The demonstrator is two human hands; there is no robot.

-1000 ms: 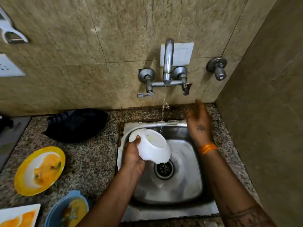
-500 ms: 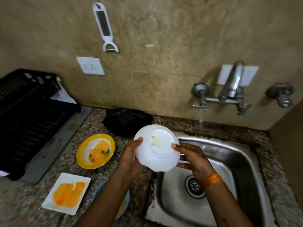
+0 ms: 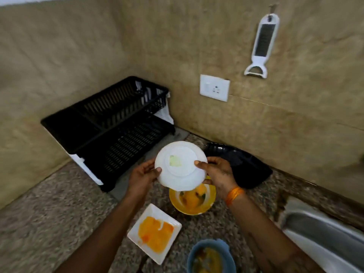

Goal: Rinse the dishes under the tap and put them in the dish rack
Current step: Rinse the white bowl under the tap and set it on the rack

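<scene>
Granite counter [image 3: 59, 223] runs along a tiled wall, with the black dish rack [image 3: 110, 131] in its far left corner. Both hands, left hand [image 3: 141, 177] and right hand [image 3: 218, 174], grip the upturned white bowl [image 3: 180, 166] between rack and sink [image 3: 325, 233]. Carrying step; next, lower it into the rack. Three smeared dishes still wait.

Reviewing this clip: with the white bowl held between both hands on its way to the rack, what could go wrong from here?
The white round bowl is held only at its rim by the left hand and right hand; if wet, it might slip. Below lie the yellow round plate and white square plate, both orange-smeared, so a drop could chip them. The black slatted plastic dish rack is not yet reached.
</scene>
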